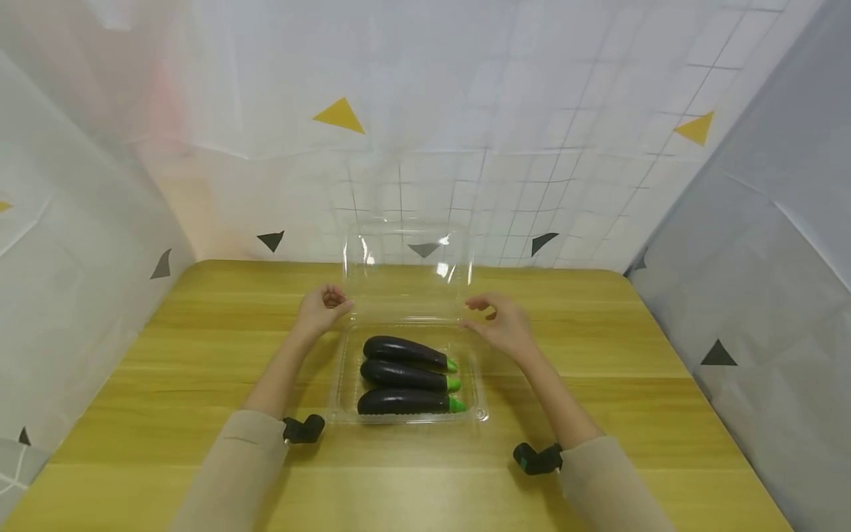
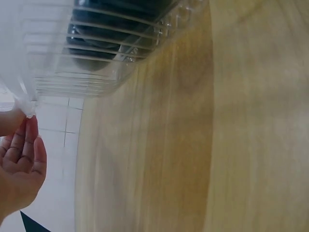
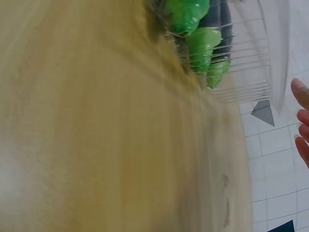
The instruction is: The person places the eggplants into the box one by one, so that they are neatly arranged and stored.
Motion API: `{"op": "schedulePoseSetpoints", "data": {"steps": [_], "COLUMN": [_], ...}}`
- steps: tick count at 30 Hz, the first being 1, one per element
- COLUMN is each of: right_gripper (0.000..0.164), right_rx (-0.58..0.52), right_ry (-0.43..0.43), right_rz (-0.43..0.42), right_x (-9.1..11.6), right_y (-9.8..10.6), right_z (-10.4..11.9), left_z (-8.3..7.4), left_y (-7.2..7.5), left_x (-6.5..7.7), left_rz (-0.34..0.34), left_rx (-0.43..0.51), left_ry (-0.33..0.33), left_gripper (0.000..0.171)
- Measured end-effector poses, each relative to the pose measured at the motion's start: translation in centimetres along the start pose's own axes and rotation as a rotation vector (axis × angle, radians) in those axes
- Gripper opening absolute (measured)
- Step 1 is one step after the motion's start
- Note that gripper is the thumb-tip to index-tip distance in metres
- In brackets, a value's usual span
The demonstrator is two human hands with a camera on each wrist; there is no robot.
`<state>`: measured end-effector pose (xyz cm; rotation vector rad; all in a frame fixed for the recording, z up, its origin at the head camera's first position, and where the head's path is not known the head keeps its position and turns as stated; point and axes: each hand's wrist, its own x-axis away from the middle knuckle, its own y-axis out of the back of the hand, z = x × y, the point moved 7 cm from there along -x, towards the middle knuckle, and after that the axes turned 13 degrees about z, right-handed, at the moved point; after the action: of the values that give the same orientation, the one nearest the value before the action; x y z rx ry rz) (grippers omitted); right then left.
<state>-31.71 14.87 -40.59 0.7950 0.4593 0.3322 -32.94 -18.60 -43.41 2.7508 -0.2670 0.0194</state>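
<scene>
A clear plastic clamshell box (image 1: pixel 480 384) stands with its lid (image 1: pixel 405 284) raised at the back. Three dark eggplants (image 1: pixel 402 401) with green stem ends lie side by side in the base, stems to the right. At the hinge-side left corner, my left hand (image 1: pixel 319 310) pinches the plastic edge between thumb and fingertips, seen closely in the left wrist view. My right hand (image 1: pixel 504 324) is beside the opposite back corner, its thumb and fingers spread apart. In the right wrist view, those fingers (image 3: pixel 303 126) show a gap from the box.
The box rests on a yellow wood-grain table (image 1: pixel 598 384). White sheeting (image 1: pixel 425 89) with triangles and grid lines rises behind the table's back edge and along both sides. A dark wrist device (image 1: pixel 304 429) sits at the left cuff, another (image 1: pixel 537 459) at the right.
</scene>
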Motion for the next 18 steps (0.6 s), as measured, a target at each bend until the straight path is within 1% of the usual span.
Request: {"op": "schedulePoseSetpoints", "data": {"steps": [3,9,13,18], "right_gripper": [0.035,0.036,0.039,0.046], "right_rx": [-0.001,0.020,0.016,0.023], "right_ry": [0.023,0.101,0.096,0.082], "right_rz": [-0.064,-0.155,-0.201,-0.223], "right_x": [0.0,-0.4,-0.7,-1.1], "right_y": [0.9,2.6,3.5,3.9], "right_z": [0.5,1.7,1.9,1.8], "left_z": [-0.3,-0.8,-1.0,-1.0], "left_y": [0.1,0.0,0.0,0.0], "left_x": [0.2,0.6,0.7,0.8], "left_rz": [-0.007,-0.016,-0.022,-0.032], "left_rx": [-0.023,-0.034,-0.044,-0.054], "left_ry": [-0.027,-0.041,-0.058,-0.078], "left_gripper": [0.022,0.021,0.020,0.019]}}
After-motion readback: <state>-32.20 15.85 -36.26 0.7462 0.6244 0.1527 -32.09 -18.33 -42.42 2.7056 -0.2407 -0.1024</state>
